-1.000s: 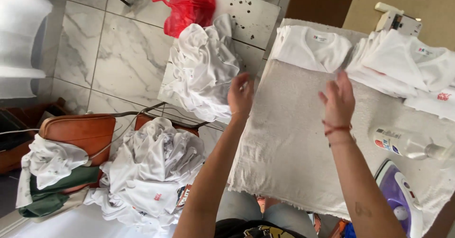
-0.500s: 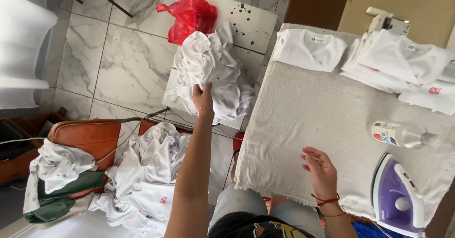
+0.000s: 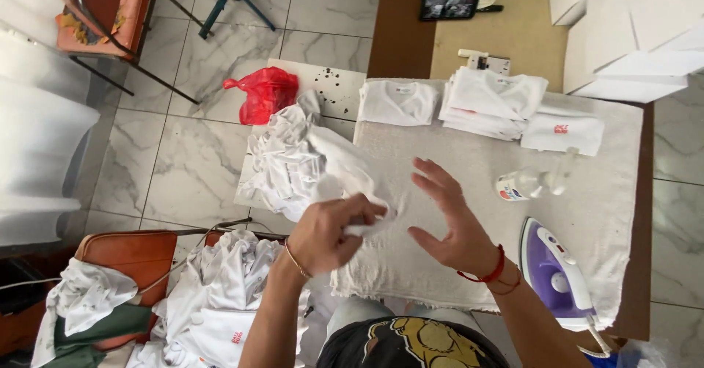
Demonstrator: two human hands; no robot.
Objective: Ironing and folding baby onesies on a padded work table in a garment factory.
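My left hand [image 3: 331,232] grips a white garment [image 3: 339,164] and holds it at the left edge of the cloth-covered ironing table [image 3: 469,280]. The garment trails back to a crumpled pile of white clothes [image 3: 282,166] just left of the table. My right hand [image 3: 449,218] hovers open over the table cloth, fingers spread, a red cord around its wrist, close to the garment's end but apart from it.
A purple iron [image 3: 557,269] stands at the table's near right, a spray bottle [image 3: 526,183] beside it. Folded white shirts [image 3: 493,102] lie along the far edge. A red plastic bag [image 3: 264,93] and more white clothes [image 3: 220,306] sit on the left.
My left hand took a garment from the pile and drew it to the table edge. My right hand lifted off the cloth and rose toward it. The view shifted up.
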